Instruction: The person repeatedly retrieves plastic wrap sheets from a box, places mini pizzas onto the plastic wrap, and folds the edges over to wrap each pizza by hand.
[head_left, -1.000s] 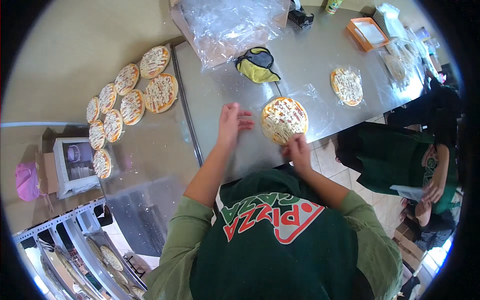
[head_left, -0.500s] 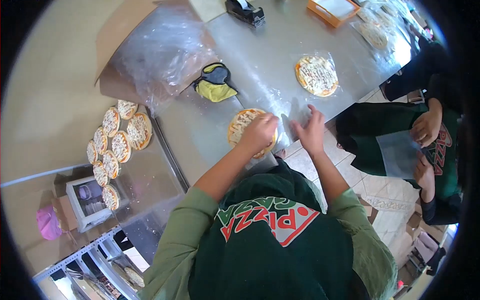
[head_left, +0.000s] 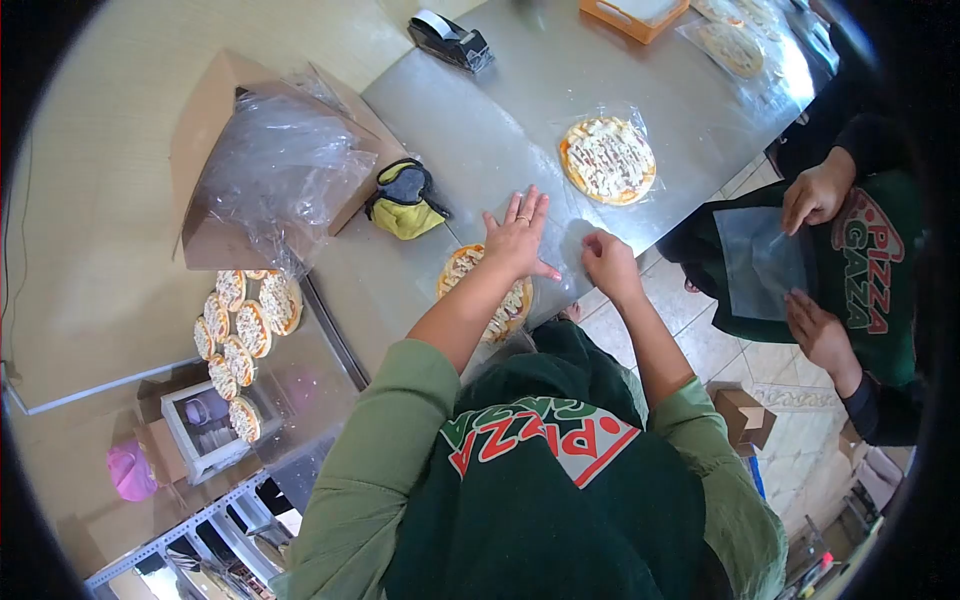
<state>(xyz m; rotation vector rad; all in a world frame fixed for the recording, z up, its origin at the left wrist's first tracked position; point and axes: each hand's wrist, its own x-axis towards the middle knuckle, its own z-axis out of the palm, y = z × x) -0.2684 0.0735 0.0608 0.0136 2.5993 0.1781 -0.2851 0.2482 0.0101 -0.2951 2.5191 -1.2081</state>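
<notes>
My left hand (head_left: 515, 242) is open with fingers spread, palm down, reaching over the steel table beside the upper right edge of a small cheese-topped pizza (head_left: 460, 270). The left wrist and forearm cover part of that pizza. My right hand (head_left: 610, 265) is closed, its fingers curled near the table's front edge; whether anything is in them is hidden. Further up the table, another pizza (head_left: 608, 160) lies on a clear plastic bag (head_left: 640, 122).
A cardboard box (head_left: 205, 150) holds clear plastic bags (head_left: 285, 165). Near it sit a yellow-black pouch (head_left: 408, 200) and a tape dispenser (head_left: 450, 42). Several small pizzas (head_left: 253, 328) lie left. At right, a co-worker's hands (head_left: 820, 190) hold a plastic bag (head_left: 765, 265); an orange tray (head_left: 635, 18) stands behind.
My left hand has lifted off the pizza's topping and spread its fingers further up. My right hand has gone from open to curled. The co-worker's bag has shifted, and the view has turned slightly.
</notes>
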